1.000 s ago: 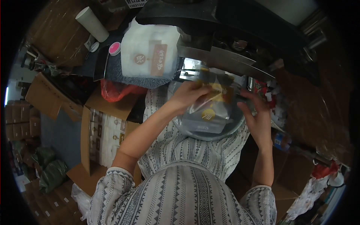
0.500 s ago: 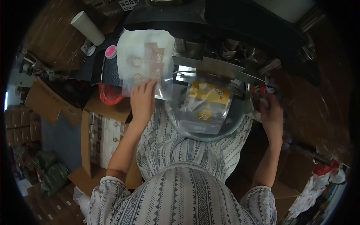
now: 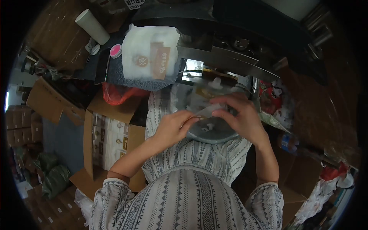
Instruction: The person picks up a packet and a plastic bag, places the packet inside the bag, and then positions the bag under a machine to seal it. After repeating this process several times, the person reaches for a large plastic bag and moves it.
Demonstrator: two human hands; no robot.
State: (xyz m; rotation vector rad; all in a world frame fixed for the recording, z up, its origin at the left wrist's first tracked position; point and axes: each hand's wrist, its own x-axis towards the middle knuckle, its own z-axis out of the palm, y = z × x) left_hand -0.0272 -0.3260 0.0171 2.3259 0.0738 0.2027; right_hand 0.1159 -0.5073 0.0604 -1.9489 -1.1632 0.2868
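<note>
Over a round basin [image 3: 214,139] on my lap, my left hand [image 3: 172,128] pinches a clear plastic bag [image 3: 207,111] between thumb and fingers. My right hand [image 3: 241,117] is at the bag's other side, thumb and fingers bent around its edge; whether it also holds something small is hidden. Beneath and behind the hands, the basin holds small white pieces [image 3: 209,127] and film with a yellow patch, partly covered and blurred. Left of the basin, a stack of printed clear bags [image 3: 134,50] lies on a dark towel [image 3: 153,83].
A dark machine with a metal edge [image 3: 230,53] spans the back. Red packets [image 3: 270,96] lie at the right. Further left are a pink-topped round tub [image 3: 115,51], a white cup [image 3: 92,27], a red plastic bag [image 3: 119,94] and an open carton [image 3: 88,145] of packed goods.
My left hand has come from the bag stack to the basin with a bag. The right hand has moved left from the red packets to meet it. The yellow-labelled pouch no longer lies in full view.
</note>
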